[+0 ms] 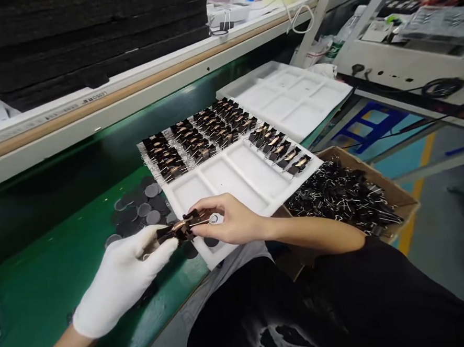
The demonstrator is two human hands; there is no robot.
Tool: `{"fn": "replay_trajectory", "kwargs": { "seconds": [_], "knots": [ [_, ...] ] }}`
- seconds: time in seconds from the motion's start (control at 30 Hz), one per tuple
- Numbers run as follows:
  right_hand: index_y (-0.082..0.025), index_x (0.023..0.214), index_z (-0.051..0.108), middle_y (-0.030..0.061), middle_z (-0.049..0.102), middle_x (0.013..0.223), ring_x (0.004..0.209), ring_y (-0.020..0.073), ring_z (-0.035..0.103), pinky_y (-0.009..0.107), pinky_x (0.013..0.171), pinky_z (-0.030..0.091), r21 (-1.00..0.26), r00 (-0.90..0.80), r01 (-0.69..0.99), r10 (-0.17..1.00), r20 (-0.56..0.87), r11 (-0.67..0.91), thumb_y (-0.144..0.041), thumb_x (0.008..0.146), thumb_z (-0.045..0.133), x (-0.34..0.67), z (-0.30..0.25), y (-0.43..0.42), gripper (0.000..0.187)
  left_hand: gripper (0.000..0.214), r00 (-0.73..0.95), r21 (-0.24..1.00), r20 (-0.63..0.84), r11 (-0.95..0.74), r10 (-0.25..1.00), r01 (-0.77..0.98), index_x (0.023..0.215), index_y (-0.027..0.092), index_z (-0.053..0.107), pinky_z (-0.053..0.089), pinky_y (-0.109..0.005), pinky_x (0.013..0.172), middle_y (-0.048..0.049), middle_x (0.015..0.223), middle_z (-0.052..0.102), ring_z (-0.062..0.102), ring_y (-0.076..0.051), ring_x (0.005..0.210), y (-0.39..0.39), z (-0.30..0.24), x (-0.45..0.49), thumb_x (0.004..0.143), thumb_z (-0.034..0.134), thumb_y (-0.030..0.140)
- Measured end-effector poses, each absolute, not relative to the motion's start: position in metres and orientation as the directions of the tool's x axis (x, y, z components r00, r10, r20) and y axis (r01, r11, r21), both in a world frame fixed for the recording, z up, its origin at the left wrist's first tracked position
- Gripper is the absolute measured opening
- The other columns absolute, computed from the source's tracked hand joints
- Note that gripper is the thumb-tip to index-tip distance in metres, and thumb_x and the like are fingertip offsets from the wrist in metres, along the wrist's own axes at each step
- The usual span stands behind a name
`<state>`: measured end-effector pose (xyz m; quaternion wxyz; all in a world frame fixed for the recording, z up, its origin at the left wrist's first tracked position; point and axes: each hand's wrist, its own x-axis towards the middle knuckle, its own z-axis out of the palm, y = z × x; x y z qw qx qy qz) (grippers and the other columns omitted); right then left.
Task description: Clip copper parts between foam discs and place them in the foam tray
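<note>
My left hand (pixel 122 277), in a white glove, pinches a black binder clip (pixel 180 230) with a copper-coloured insert. My bare right hand (pixel 227 221) grips the same clip's wire handle from the right. Both hands hover over the near edge of a white compartment tray (pixel 236 176). The tray's far compartments hold rows of finished black clips (pixel 198 136); its near compartments are bare.
Grey round discs (pixel 143 205) lie scattered on the green bench left of the tray. A cardboard box (pixel 404 199) full of black binder clips sits at my right. A second white tray (pixel 290 94) lies farther back. Black foam sheets (pixel 90 35) are stacked on the shelf behind.
</note>
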<state>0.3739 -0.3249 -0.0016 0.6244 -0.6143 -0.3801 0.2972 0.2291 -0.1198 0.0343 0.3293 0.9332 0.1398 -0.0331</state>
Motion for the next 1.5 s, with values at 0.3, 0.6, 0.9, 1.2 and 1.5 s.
{"fn": "replay_trajectory", "kwargs": {
  "seconds": [0.3, 0.6, 0.9, 1.2, 1.5],
  "knots": [
    [-0.013, 0.101, 0.074, 0.0085, 0.077, 0.102, 0.094, 0.0216, 0.072, 0.035, 0.089, 0.056, -0.99, 0.541, -0.104, 0.841, 0.028, 0.1, -0.044, 0.081, 0.084, 0.378, -0.014, -0.313, 0.038, 0.048, 0.948, 0.628, -0.082, -0.723, 0.307, 0.288, 0.102, 0.025, 0.072, 0.047, -0.021, 0.057, 0.0041, 0.073, 0.071, 0.061, -0.013, 0.06, -0.12, 0.023, 0.228, 0.095, 0.053, 0.068],
    [-0.014, 0.136, 0.063, 0.0107, 0.074, 0.126, 0.115, 0.0235, 0.07, 0.036, 0.1, 0.049, -0.689, 0.116, 0.717, 0.956, 0.27, 0.108, -0.028, 0.097, 0.073, 0.388, 0.038, -0.304, 0.043, 0.037, 0.97, 0.468, 0.12, -0.874, 0.212, 0.133, 0.105, 0.029, 0.071, 0.057, -0.02, 0.064, 0.0066, 0.083, 0.077, 0.07, -0.013, 0.062, -0.109, 0.024, 0.217, 0.097, 0.055, 0.062],
    [-0.017, 0.134, 0.07, 0.0091, 0.073, 0.132, 0.124, 0.026, 0.067, 0.048, 0.11, 0.052, -0.403, 0.305, 0.9, 0.899, 0.315, -0.165, -0.01, 0.091, 0.064, 0.501, 0.092, -0.32, 0.043, 0.061, 0.945, 0.33, 0.243, -0.935, 0.218, 0.13, 0.149, 0.036, 0.05, 0.067, -0.034, 0.081, 0.0002, 0.118, 0.079, 0.08, -0.022, 0.098, -0.072, 0.031, 0.2, 0.098, 0.044, 0.069],
    [-0.021, 0.112, 0.078, 0.0085, 0.079, 0.116, 0.108, 0.0306, 0.073, 0.047, 0.101, 0.057, -0.346, 0.466, 0.838, 0.883, 0.053, -0.421, -0.031, 0.083, 0.07, 0.62, 0.041, -0.371, 0.032, 0.051, 0.958, 0.303, 0.214, -0.945, 0.191, 0.121, 0.139, 0.038, 0.058, 0.061, -0.034, 0.096, 0.002, 0.131, 0.074, 0.075, -0.022, 0.107, -0.071, 0.049, 0.193, 0.101, 0.045, 0.068],
    [-0.021, 0.111, 0.078, 0.0117, 0.078, 0.118, 0.118, 0.0359, 0.068, 0.052, 0.106, 0.045, -0.285, 0.499, 0.841, 0.863, 0.083, -0.46, -0.034, 0.084, 0.067, 0.621, -0.019, -0.389, 0.032, 0.046, 0.971, 0.278, 0.217, -0.96, 0.095, 0.032, 0.138, 0.032, 0.06, 0.059, -0.031, 0.095, -0.0004, 0.125, 0.077, 0.076, -0.022, 0.103, -0.07, 0.05, 0.195, 0.103, 0.047, 0.059]
  ]
}}
